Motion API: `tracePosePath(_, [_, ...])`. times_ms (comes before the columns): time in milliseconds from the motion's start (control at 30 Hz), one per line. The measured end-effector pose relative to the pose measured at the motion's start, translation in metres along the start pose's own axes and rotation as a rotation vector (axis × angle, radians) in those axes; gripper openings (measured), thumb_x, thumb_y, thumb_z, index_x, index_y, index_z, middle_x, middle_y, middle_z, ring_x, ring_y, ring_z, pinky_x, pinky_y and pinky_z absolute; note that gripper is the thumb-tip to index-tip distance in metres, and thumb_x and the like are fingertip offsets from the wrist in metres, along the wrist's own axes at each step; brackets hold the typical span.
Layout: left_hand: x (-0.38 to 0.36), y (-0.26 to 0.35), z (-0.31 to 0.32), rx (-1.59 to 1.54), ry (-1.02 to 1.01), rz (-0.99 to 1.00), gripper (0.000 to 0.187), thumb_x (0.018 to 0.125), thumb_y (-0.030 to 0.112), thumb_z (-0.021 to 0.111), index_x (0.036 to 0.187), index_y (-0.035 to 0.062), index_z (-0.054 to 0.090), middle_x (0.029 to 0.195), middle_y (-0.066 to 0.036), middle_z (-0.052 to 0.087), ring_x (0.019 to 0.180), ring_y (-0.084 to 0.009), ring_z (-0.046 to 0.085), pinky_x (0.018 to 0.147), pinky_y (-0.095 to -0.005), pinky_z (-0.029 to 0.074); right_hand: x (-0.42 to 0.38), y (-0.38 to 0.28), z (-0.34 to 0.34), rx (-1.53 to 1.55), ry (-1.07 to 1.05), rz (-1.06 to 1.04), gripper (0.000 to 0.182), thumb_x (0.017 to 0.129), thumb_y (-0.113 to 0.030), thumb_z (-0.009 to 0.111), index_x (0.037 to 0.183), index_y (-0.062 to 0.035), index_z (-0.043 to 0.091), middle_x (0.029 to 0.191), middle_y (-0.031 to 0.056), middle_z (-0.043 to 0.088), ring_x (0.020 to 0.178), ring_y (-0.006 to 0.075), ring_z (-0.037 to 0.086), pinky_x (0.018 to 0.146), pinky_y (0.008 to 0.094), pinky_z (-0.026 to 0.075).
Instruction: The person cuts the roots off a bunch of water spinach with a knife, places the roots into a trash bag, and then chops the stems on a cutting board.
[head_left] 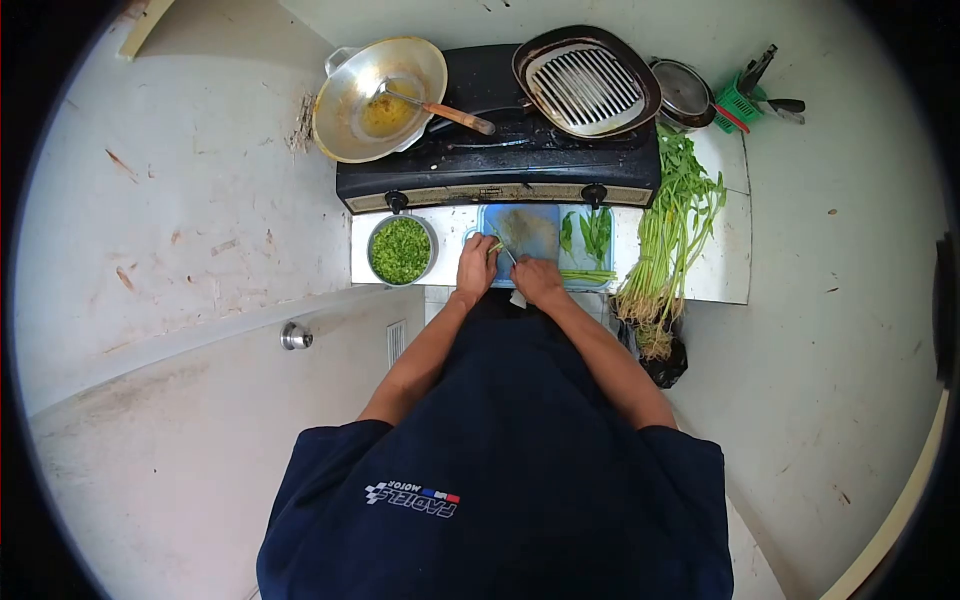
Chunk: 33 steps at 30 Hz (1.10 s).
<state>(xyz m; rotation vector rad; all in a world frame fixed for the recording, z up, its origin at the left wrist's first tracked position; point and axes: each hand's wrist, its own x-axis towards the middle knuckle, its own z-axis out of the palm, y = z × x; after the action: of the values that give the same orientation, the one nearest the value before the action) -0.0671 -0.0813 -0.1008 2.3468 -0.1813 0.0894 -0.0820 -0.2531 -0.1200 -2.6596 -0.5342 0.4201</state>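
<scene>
A blue cutting board (545,215) lies on the white counter in front of the stove. My left hand (477,266) rests on the board's left part, fingers pressing down a small green stem (495,246). My right hand (538,278) is closed around a knife (506,250) whose blade points toward the left hand. Several green stalks and leaves (592,240) lie on the board's right side.
A metal bowl of chopped greens (400,250) stands left of the board. A big bunch of leafy greens with roots (670,235) hangs over the counter's right edge. Behind is a black stove (500,165) with a wok and ladle (378,97) and a pan holding a rack (587,80).
</scene>
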Motion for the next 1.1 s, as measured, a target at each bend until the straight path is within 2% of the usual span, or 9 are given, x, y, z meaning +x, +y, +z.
tracePosePath(100, [-0.002, -0.003, 0.002, -0.031, -0.005, -0.026, 0.015, 0.088, -0.001, 0.070, 0.102, 0.0004, 0.069, 0.095, -0.020, 0.062, 0.093, -0.0423, 0.060, 0.083, -0.0485, 0.050, -0.017, 0.003, -0.005, 0.010, -0.041, 0.034, 0.036, 0.102, -0.028, 0.053, 0.090, 0.0015, 0.071, 0.086, 0.0234, 0.074, 0.080, 0.0392, 0.075, 0.075, 0.0493, 0.059])
tracePosePath(200, [-0.003, -0.003, 0.003, -0.039, 0.019, -0.025, 0.014, 0.088, -0.001, 0.071, 0.102, 0.0004, 0.069, 0.094, -0.019, 0.063, 0.092, -0.0406, 0.061, 0.082, -0.0474, 0.050, -0.027, 0.006, -0.008, 0.048, -0.019, -0.018, 0.038, 0.103, -0.029, 0.052, 0.089, 0.0014, 0.070, 0.083, 0.0231, 0.074, 0.079, 0.0397, 0.074, 0.074, 0.0497, 0.059])
tracePosePath(300, [-0.004, -0.004, 0.002, -0.019, 0.028, 0.006, 0.014, 0.087, 0.000, 0.072, 0.101, 0.0007, 0.069, 0.093, -0.017, 0.062, 0.090, -0.0387, 0.062, 0.080, -0.0463, 0.050, -0.029, 0.000, -0.024, 0.070, -0.110, 0.099, 0.036, 0.103, -0.026, 0.053, 0.091, 0.0012, 0.073, 0.096, 0.0222, 0.075, 0.089, 0.0373, 0.076, 0.078, 0.0494, 0.060])
tracePosePath(400, [-0.003, -0.003, 0.001, -0.020, 0.016, -0.004, 0.015, 0.087, -0.002, 0.071, 0.101, 0.0003, 0.070, 0.094, -0.019, 0.063, 0.093, -0.0408, 0.061, 0.083, -0.0477, 0.050, -0.023, 0.004, -0.019, 0.076, -0.058, 0.089, 0.041, 0.105, -0.031, 0.051, 0.092, 0.0030, 0.069, 0.082, 0.0243, 0.074, 0.079, 0.0404, 0.074, 0.074, 0.0504, 0.059])
tracePosePath(500, [-0.003, -0.002, 0.001, -0.023, 0.005, -0.021, 0.015, 0.087, -0.002, 0.071, 0.102, 0.0003, 0.070, 0.094, -0.018, 0.062, 0.093, -0.0404, 0.061, 0.083, -0.0471, 0.050, -0.020, 0.005, -0.016, 0.082, -0.037, 0.080, 0.042, 0.105, -0.032, 0.050, 0.093, 0.0038, 0.069, 0.080, 0.0248, 0.073, 0.078, 0.0411, 0.074, 0.074, 0.0511, 0.060])
tracePosePath(800, [-0.003, -0.007, 0.001, 0.008, 0.011, 0.015, 0.016, 0.087, 0.000, 0.073, 0.103, 0.0017, 0.071, 0.093, -0.017, 0.062, 0.093, -0.0386, 0.062, 0.083, -0.0461, 0.050, -0.021, 0.000, -0.018, 0.096, -0.042, 0.037, 0.044, 0.105, -0.034, 0.050, 0.097, 0.0055, 0.067, 0.082, 0.0254, 0.074, 0.078, 0.0419, 0.074, 0.073, 0.0521, 0.059])
tracePosePath(900, [-0.002, -0.008, 0.001, -0.006, 0.005, 0.003, 0.016, 0.087, 0.000, 0.073, 0.102, 0.0013, 0.071, 0.094, -0.017, 0.062, 0.093, -0.0388, 0.063, 0.083, -0.0460, 0.050, -0.022, -0.003, -0.016, 0.058, -0.014, 0.072, 0.041, 0.105, -0.033, 0.051, 0.090, 0.0018, 0.068, 0.078, 0.0225, 0.073, 0.074, 0.0395, 0.075, 0.071, 0.0500, 0.060])
tracePosePath(1100, [-0.001, -0.011, 0.001, -0.030, -0.011, -0.003, 0.014, 0.086, -0.003, 0.071, 0.099, 0.0015, 0.070, 0.092, -0.018, 0.060, 0.091, -0.0398, 0.061, 0.082, -0.0465, 0.050, -0.020, -0.004, -0.017, 0.017, -0.035, 0.055, 0.041, 0.105, -0.033, 0.050, 0.090, 0.0003, 0.068, 0.076, 0.0207, 0.074, 0.073, 0.0386, 0.075, 0.070, 0.0498, 0.060])
